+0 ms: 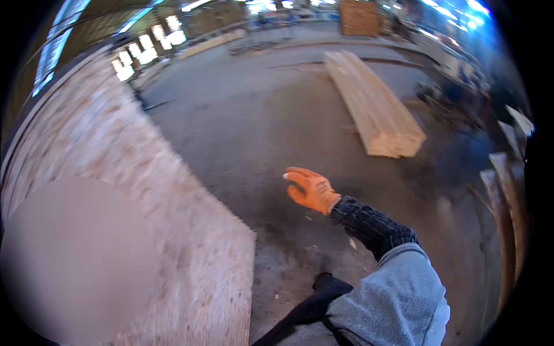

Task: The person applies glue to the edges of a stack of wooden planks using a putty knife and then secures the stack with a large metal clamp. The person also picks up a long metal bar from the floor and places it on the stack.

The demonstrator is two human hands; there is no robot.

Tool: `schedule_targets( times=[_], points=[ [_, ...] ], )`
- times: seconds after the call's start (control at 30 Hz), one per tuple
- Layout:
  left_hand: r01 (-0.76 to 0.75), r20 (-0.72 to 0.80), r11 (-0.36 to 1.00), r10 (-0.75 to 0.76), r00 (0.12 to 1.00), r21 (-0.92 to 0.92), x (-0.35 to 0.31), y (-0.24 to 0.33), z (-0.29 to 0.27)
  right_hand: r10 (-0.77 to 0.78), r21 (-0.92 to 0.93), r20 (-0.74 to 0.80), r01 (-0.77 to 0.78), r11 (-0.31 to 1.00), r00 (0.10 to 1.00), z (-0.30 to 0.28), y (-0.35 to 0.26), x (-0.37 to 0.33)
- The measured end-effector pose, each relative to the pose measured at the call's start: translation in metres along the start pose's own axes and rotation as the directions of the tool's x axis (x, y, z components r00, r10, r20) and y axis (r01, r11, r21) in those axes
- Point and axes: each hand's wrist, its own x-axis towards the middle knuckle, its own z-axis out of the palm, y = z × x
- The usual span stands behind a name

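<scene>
My right hand (pixel 312 190), in an orange work glove, is held out over the grey floor. Its fingers are slightly curled, with a gap between them and the thumb, and I see nothing gripped there. A small pale spot shows at one fingertip; what it is I cannot make out. Closest to this hand is the corner of a large pale wood-chip board (pixel 190 242), which fills the left side and stays apart from the glove. A round grey blur covers part of the board at lower left. My left hand does not show.
A long stack of light planks (pixel 378 109) lies on the concrete floor (pixel 248 109) ahead to the right. Rough boards (pixel 505 213) stand along the right edge. Farther back are a brown wooden panel (pixel 359 18) and cluttered equipment (pixel 453 104).
</scene>
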Motion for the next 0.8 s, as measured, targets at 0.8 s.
schedule_targets(
  times=[0.8],
  points=[
    [0.485, 0.746, 0.785, 0.575, -0.336, -0.386, -0.315, 0.659, 0.771, 0.849, 0.289, -0.452, -0.946, -0.149, -0.272, -0.222, 0.324, -0.194]
  ],
)
